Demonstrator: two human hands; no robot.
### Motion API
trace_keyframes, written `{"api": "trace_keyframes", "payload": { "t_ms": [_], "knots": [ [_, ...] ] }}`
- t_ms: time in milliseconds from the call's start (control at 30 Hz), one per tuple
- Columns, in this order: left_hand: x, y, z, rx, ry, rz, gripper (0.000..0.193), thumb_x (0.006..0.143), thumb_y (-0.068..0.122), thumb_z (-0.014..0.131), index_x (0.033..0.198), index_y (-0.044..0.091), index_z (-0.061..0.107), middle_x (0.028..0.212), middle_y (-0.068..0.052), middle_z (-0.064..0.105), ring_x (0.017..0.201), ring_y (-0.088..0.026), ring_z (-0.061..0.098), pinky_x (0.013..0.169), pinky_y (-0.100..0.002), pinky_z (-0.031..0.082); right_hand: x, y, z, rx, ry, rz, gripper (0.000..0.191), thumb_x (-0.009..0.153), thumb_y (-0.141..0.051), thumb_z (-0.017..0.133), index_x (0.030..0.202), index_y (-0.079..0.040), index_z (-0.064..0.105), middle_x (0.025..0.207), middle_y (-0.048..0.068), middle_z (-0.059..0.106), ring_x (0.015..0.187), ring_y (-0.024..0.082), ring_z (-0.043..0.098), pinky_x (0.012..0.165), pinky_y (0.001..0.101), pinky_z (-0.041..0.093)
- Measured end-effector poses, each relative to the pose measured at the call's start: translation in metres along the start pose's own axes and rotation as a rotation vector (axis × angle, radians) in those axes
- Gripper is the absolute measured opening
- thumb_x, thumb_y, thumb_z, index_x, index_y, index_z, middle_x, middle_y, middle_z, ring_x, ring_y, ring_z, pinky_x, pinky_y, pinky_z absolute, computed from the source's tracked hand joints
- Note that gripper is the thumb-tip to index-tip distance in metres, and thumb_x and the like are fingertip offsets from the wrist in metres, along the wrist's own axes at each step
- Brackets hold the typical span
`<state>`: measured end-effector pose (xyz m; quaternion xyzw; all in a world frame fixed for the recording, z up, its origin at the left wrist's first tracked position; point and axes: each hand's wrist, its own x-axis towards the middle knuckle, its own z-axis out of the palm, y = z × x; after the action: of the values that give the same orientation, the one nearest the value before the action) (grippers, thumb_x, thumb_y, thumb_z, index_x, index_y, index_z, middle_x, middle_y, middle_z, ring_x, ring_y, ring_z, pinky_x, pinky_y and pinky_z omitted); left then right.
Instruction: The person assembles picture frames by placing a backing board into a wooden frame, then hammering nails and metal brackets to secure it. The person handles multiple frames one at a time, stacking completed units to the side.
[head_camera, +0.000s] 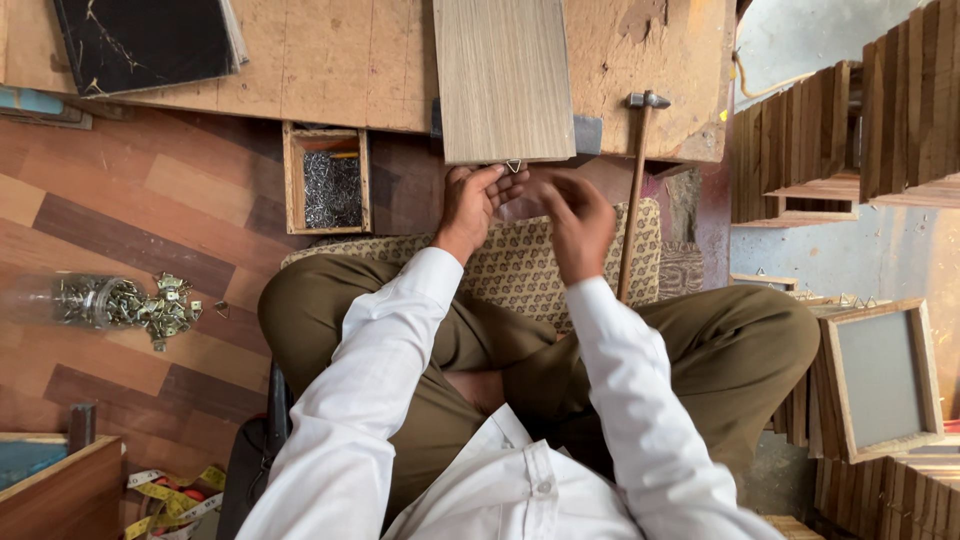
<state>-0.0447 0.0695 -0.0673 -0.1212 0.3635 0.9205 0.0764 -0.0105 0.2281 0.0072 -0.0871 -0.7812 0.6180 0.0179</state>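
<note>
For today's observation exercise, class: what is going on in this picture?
A person sits cross-legged on a patterned cushion at a low workboard. Both hands meet at the near edge of a pale wooden panel: the left hand and right hand are at a small triangular metal hanger there. A hammer lies to the right, untouched, and a small box of nails sits to the left.

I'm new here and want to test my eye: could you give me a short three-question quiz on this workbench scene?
1. True or false: the long wooden-handled hammer lies to the right of both hands.
2. What fills the small open wooden box: A nails, B sand, C water?
3. What small part sits at the near edge of the pale wooden board, by the left hand and right hand?

Key: 1 true. 2 A. 3 a triangular metal hanger.
</note>
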Motion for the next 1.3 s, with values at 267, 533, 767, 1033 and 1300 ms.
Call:
{"api": "trace_keyframes", "payload": {
  "t_ms": [267,533,767,1033,1300],
  "knots": [
    [0.015,0.031,0.018,0.366,0.232,-0.170,0.037,0.100,0.034,0.065,0.097,-0.003,0.068,0.092,-0.022,0.076,0.072,-0.024,0.076,0.058,-0.032,0.062,-0.051,0.023,-0.070,-0.762,0.297,-0.090,0.059,0.075,-0.003,0.079,0.132,0.000,0.063,0.102,0.019,0.066,0.088,0.032,0.068,0.076,0.0448,0.056],
    [-0.014,0.093,-0.026,1.424,0.116,0.091,0.008,0.089,0.013,0.072,0.092,0.005,0.072,0.093,-0.011,0.075,0.078,-0.022,0.074,0.073,-0.037,0.063,-0.046,0.058,-0.060,0.285,0.056,0.274,0.051,0.085,0.007,0.065,0.135,0.001,0.057,0.084,0.005,0.062,0.063,0.012,0.058,0.054,0.0266,0.046],
    [-0.036,0.173,-0.114,2.061,0.069,-0.166,0.027,0.081,0.000,0.068,0.107,0.005,0.075,0.117,-0.025,0.070,0.110,-0.044,0.067,0.095,-0.051,0.055,-0.041,0.051,-0.052,0.232,0.132,0.296,0.044,0.087,0.003,0.069,0.130,0.002,0.059,0.081,0.004,0.063,0.063,0.011,0.059,0.053,0.0252,0.047],
    [-0.026,0.157,-0.124,2.160,0.020,-0.261,0.031,0.085,0.002,0.062,0.112,0.009,0.076,0.121,-0.021,0.070,0.113,-0.042,0.066,0.095,-0.052,0.055,-0.040,0.052,-0.052,0.218,0.145,0.279,0.042,0.088,0.002,0.071,0.128,0.003,0.060,0.082,0.005,0.065,0.063,0.010,0.061,0.054,0.0252,0.050],
    [-0.036,0.168,-0.124,1.833,0.224,-0.048,0.006,0.080,0.007,0.082,0.086,0.008,0.082,0.102,-0.013,0.078,0.096,-0.032,0.074,0.090,-0.044,0.058,-0.041,0.050,-0.052,0.248,0.110,0.260,0.040,0.088,0.001,0.071,0.127,0.003,0.059,0.078,0.006,0.064,0.059,0.011,0.058,0.051,0.0257,0.045]
  ]
}}
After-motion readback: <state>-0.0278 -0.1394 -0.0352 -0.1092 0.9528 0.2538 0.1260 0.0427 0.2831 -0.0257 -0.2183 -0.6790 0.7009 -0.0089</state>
